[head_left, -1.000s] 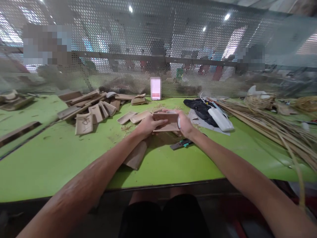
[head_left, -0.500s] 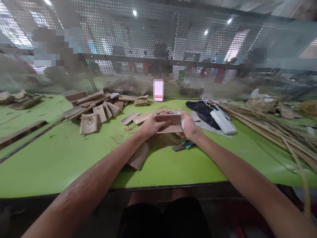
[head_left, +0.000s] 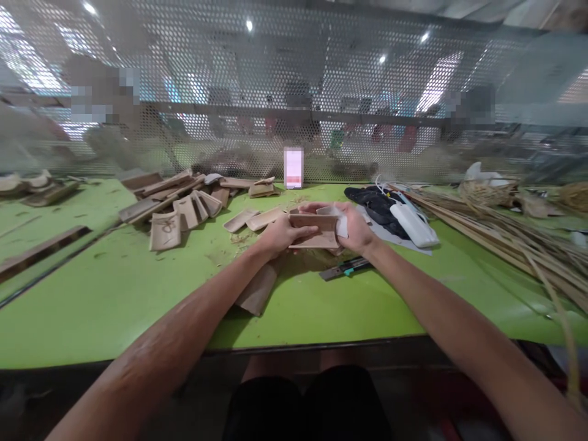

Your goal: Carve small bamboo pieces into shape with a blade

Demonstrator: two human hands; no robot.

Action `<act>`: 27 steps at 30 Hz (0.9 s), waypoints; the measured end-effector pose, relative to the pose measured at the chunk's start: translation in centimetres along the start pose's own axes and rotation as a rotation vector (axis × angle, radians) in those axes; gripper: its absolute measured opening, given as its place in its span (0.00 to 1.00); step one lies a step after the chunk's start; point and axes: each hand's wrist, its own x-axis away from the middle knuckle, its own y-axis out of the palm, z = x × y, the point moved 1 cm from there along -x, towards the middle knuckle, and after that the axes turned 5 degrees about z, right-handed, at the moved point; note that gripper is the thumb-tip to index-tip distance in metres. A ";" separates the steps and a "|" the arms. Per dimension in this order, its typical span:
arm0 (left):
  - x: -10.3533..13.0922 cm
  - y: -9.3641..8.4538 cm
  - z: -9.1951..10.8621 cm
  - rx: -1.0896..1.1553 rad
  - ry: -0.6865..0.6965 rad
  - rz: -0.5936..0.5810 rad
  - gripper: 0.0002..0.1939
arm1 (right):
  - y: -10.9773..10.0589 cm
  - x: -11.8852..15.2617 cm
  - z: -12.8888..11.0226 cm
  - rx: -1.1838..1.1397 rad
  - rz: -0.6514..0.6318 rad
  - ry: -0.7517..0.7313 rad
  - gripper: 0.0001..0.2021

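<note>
My left hand (head_left: 280, 235) grips a curved tan bamboo piece (head_left: 325, 233), its thumb laid across the hollow inner face. At the piece's right end, my right hand (head_left: 359, 229) is closed on a folded white sheet (head_left: 342, 226) pressed to the edge; its fingers reach behind the piece and are partly hidden. Just below that hand lies a box cutter (head_left: 342, 269) with a teal part. Another curved bamboo piece (head_left: 258, 293) rests on the table, partly covered by my left forearm.
Cut bamboo pieces (head_left: 165, 231) are piled at the left on the green table (head_left: 358, 312), and two shallow ones (head_left: 241, 220) lie nearer. A black cloth (head_left: 374, 205), white power bank-like block (head_left: 413, 224) and long strips (head_left: 500, 236) lie right. A phone (head_left: 294, 166) stands against the mesh screen.
My right hand has shifted slightly right with the white sheet, showing more of the sheet at the bamboo piece's end. My left hand keeps its grip.
</note>
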 end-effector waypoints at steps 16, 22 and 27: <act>0.5 0.2 0.6 0.095 -0.030 -0.011 0.20 | 1.0 0.8 -1.3 0.080 0.165 -0.034 0.19; 0.1 0.4 0.3 0.074 -0.021 0.004 0.17 | 0.5 0.1 0.3 0.078 0.153 -0.004 0.20; 0.1 0.3 0.1 0.066 -0.027 0.011 0.19 | 0.8 0.3 -0.2 0.077 0.160 -0.005 0.20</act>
